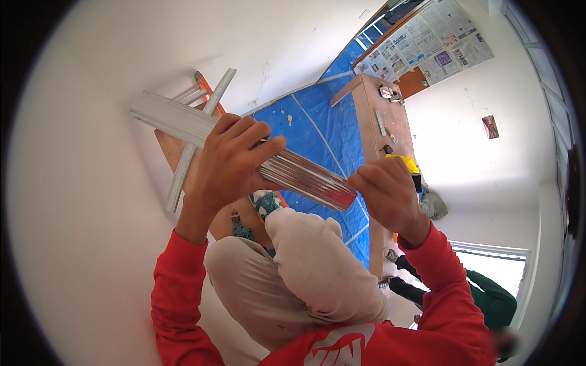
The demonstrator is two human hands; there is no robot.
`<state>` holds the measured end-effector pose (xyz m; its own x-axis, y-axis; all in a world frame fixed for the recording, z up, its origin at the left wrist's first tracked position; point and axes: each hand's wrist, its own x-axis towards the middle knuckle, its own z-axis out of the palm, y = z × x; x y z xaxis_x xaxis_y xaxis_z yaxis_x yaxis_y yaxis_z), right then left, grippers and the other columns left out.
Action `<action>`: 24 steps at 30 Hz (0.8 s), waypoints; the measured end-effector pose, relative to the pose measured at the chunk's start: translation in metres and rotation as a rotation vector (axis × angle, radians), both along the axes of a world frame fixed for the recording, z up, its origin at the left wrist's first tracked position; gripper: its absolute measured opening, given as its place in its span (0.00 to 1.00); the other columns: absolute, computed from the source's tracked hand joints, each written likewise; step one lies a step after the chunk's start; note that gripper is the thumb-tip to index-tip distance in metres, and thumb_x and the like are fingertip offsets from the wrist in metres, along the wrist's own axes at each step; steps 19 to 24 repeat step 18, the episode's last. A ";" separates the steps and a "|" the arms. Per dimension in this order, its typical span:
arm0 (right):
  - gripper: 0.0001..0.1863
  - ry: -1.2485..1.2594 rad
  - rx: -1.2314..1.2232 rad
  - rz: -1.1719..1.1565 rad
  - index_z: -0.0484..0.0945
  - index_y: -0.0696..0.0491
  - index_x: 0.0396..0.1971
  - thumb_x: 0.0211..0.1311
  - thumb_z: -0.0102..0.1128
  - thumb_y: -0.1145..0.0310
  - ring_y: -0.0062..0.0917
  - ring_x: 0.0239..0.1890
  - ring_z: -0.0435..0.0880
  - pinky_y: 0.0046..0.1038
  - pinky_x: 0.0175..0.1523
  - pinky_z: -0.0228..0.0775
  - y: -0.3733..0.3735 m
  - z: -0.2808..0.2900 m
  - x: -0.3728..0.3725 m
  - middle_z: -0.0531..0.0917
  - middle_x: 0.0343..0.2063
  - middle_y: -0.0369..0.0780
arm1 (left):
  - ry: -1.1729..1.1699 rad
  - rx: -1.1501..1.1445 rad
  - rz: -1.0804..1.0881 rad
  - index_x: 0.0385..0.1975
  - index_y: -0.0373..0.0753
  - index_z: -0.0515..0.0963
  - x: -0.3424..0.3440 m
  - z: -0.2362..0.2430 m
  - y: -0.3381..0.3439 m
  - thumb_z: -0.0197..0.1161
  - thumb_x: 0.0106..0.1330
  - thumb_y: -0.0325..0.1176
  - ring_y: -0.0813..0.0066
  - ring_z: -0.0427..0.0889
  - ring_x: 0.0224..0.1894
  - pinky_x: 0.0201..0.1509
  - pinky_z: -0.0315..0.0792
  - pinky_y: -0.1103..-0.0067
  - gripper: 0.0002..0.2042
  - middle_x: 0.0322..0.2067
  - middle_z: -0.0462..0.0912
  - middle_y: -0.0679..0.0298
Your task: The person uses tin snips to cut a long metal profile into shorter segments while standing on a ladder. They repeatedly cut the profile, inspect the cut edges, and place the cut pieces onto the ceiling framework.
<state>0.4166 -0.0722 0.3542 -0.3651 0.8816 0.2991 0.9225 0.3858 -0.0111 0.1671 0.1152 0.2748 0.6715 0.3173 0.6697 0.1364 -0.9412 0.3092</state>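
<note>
My left hand (237, 155) is closed around the middle of a long, flat, ribbed silver-grey metal strip (305, 178), raised in front of my knees. The strip slants from upper left down to the right, and its right end reflects red. At that end my right hand (387, 192) is closed in a fist against the corner; what its fingers pinch is hidden. A narrower grey strip (183, 174) crosses behind the wide one, left of my left hand. Below, near my knee, a teal power drill (241, 227) lies on a brown board (223, 229).
Orange ladder parts (200, 81) show by the left wall. Blue sheeting (317, 131) covers the floor. A long wooden counter (369, 122) on the right bears tools and a yellow item (404, 163). Newspaper (427, 46) covers a far panel. Another person in green (491, 299) is at lower right.
</note>
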 end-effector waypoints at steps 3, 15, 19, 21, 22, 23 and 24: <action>0.03 0.368 -0.170 -0.181 0.86 0.55 0.38 0.67 0.69 0.72 0.25 0.35 0.79 0.31 0.42 0.70 0.000 -0.007 -0.002 0.81 0.32 0.33 | 0.027 0.030 -0.001 0.41 0.49 0.85 0.000 0.002 -0.002 0.81 0.36 0.57 0.69 0.79 0.44 0.54 0.71 0.67 0.31 0.37 0.78 0.71; 0.07 0.164 0.006 -0.128 0.88 0.56 0.41 0.68 0.69 0.70 0.27 0.39 0.82 0.30 0.46 0.74 -0.015 0.002 -0.010 0.83 0.33 0.38 | 0.017 0.042 -0.022 0.42 0.48 0.82 0.000 0.013 -0.004 0.82 0.43 0.44 0.72 0.80 0.46 0.56 0.73 0.71 0.24 0.36 0.78 0.71; 0.08 1.110 -0.657 -0.626 0.89 0.50 0.46 0.76 0.65 0.64 0.34 0.37 0.84 0.30 0.50 0.77 -0.016 -0.008 -0.003 0.87 0.38 0.33 | 0.095 0.144 0.016 0.44 0.48 0.83 -0.007 0.021 -0.011 0.84 0.45 0.45 0.72 0.80 0.47 0.60 0.74 0.67 0.25 0.39 0.79 0.70; 0.08 1.110 -0.657 -0.626 0.89 0.50 0.46 0.76 0.65 0.64 0.34 0.37 0.84 0.30 0.50 0.77 -0.016 -0.008 -0.003 0.87 0.38 0.33 | 0.095 0.144 0.016 0.44 0.48 0.83 -0.007 0.021 -0.011 0.84 0.45 0.45 0.72 0.80 0.47 0.60 0.74 0.67 0.25 0.39 0.79 0.70; 0.08 1.110 -0.657 -0.626 0.89 0.50 0.46 0.76 0.65 0.64 0.34 0.37 0.84 0.30 0.50 0.77 -0.016 -0.008 -0.003 0.87 0.38 0.33 | 0.095 0.144 0.016 0.44 0.48 0.83 -0.007 0.021 -0.011 0.84 0.45 0.45 0.72 0.80 0.47 0.60 0.74 0.67 0.25 0.39 0.79 0.70; 0.08 1.110 -0.657 -0.626 0.89 0.50 0.46 0.76 0.65 0.64 0.34 0.37 0.84 0.30 0.50 0.77 -0.016 -0.008 -0.003 0.87 0.38 0.33 | 0.095 0.144 0.016 0.44 0.48 0.83 -0.007 0.021 -0.011 0.84 0.45 0.45 0.72 0.80 0.47 0.60 0.74 0.67 0.25 0.39 0.79 0.70; 0.08 1.110 -0.657 -0.626 0.89 0.50 0.46 0.76 0.65 0.64 0.34 0.37 0.84 0.30 0.50 0.77 -0.016 -0.008 -0.003 0.87 0.38 0.33 | 0.095 0.144 0.016 0.44 0.48 0.83 -0.007 0.021 -0.011 0.84 0.45 0.45 0.72 0.80 0.47 0.60 0.74 0.67 0.25 0.39 0.79 0.70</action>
